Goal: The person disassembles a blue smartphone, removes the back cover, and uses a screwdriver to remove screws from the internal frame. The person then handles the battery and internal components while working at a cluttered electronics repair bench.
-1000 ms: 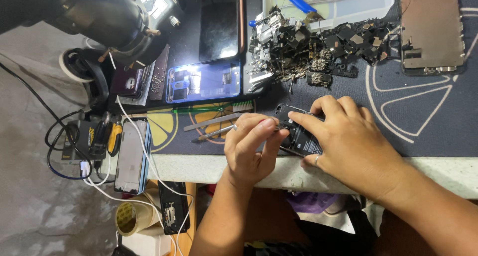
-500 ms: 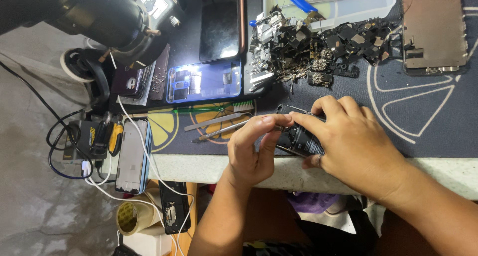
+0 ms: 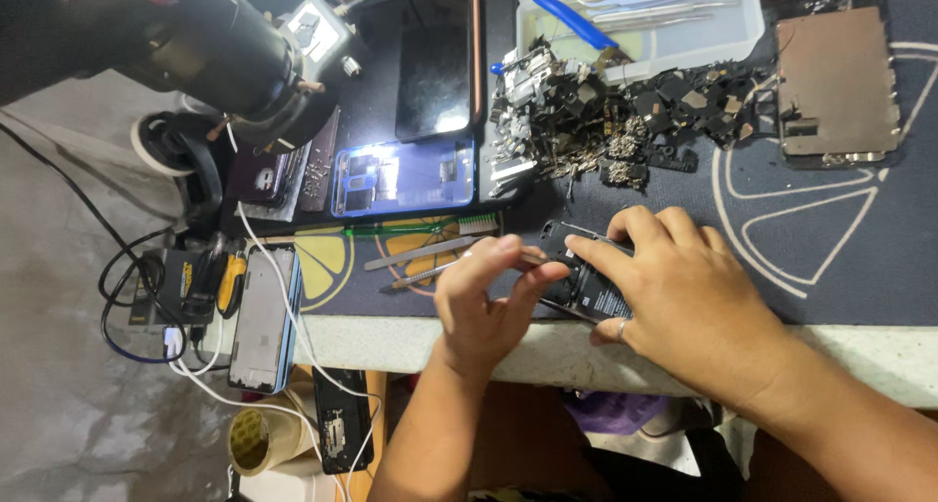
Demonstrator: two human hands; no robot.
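Note:
A dark opened phone lies on the dark work mat near the table's front edge. My right hand rests over it and grips it, fingers spread across its top. My left hand sits just left of the phone. Its thumb and forefinger pinch a small thin tool whose tip meets the phone's left edge. Most of the phone is hidden under my right hand.
Metal tweezers and a green brush lie left of my hands. Behind are a blue phone shell, a dark phone, a heap of small parts, a clear tool tray, a metal plate and a microscope. Cables hang at left.
My left hand has shifted slightly, its pinched fingertips now closer to the phone's left edge. My right hand stays on the phone.

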